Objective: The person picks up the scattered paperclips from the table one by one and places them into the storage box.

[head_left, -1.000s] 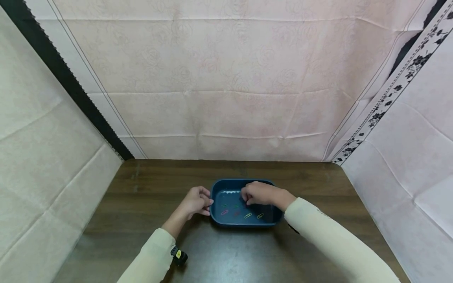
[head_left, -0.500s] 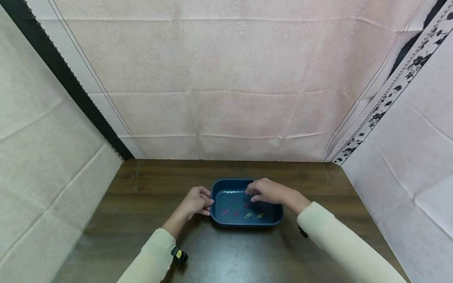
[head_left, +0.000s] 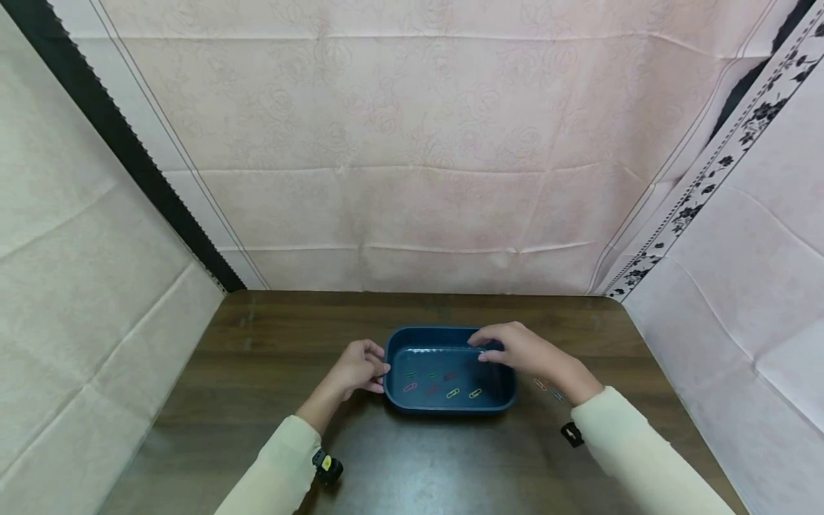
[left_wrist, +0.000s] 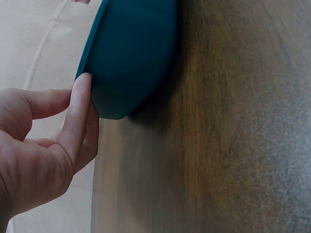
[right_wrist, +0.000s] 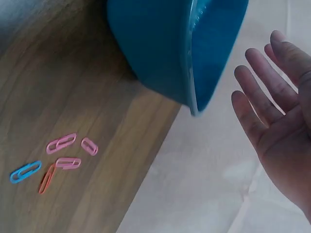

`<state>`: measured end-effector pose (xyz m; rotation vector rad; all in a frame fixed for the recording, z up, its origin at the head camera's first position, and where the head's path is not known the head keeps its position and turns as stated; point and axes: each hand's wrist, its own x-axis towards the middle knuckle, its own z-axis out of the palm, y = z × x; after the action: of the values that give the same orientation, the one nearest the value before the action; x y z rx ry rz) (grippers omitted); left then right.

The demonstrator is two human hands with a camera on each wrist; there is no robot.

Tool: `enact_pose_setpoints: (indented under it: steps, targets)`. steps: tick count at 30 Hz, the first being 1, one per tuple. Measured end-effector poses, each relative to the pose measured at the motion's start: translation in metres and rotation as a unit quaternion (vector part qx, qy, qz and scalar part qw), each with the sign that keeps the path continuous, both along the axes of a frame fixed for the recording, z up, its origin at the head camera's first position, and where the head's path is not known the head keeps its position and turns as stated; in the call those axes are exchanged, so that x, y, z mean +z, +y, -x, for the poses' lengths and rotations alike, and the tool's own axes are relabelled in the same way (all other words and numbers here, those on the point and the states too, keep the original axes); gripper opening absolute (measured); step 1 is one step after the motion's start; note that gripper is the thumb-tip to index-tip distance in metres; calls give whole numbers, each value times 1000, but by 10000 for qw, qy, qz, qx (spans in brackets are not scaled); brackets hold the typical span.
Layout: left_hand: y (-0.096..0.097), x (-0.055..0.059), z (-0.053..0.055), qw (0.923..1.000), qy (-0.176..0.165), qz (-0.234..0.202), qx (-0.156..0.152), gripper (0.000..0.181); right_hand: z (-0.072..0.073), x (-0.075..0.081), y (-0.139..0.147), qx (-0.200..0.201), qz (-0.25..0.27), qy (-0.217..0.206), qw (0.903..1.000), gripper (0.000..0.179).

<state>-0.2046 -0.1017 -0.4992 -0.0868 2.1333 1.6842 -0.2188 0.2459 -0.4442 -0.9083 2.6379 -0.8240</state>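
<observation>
A dark blue rectangular tray (head_left: 450, 410) stands on the wooden table. Inside it lie several small paper clips: yellow clips (head_left: 475, 393), a pink clip (head_left: 410, 387), and red and green ones. My left hand (head_left: 360, 366) pinches the rim at the tray's left end; in the left wrist view its fingertips (left_wrist: 83, 85) meet the tray's edge. My right hand (head_left: 518, 348) hovers over the tray's right end, its fingers spread and holding nothing, as the right wrist view shows (right_wrist: 286, 121).
To the right of the tray, loose paper clips lie on the table: pink clips (right_wrist: 62, 143), a blue clip (right_wrist: 25, 172) and an orange clip (right_wrist: 47, 178). Pale cloth (head_left: 412, 179) hangs behind the table and along both sides.
My right hand has moved rightward from inside the tray to its right end, and its fingers have spread apart. A red clip and loose clips on the table have come into sight. The left hand stays.
</observation>
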Motion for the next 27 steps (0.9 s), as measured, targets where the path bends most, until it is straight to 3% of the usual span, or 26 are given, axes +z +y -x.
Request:
enact_pose_setpoints:
  steps: [12,27]
  targets:
    - [-1,0,0,10000,-9,79,-10,30,-14,-6,37,-701,209,482,9962,35]
    - [1,3,-1,10000,34,53,-26,28,-32,-33,82,-1514,368,1405,9777,31]
